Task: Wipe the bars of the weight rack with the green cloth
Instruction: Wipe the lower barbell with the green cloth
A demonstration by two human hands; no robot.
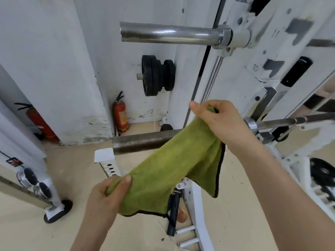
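A green cloth (174, 167) with a black hem is stretched between both hands in front of me. My left hand (107, 198) pinches its lower left corner; my right hand (217, 120) grips its upper end. The cloth drapes over the inner part of a dull brown bar sleeve (143, 141) that sticks out to the left from the white weight rack (261, 82). A shiny chrome bar sleeve (168, 33) juts out higher up, apart from the cloth. A thin barbell shaft (293, 121) runs off to the right behind my right wrist.
Black weight plates (157, 75) hang on a wall peg. Two red fire extinguishers (121, 113) (39, 122) stand by the white wall. A white rack foot with chrome pegs (45, 189) is at lower left. White frame parts and a weight plate (322, 171) lie to the right.
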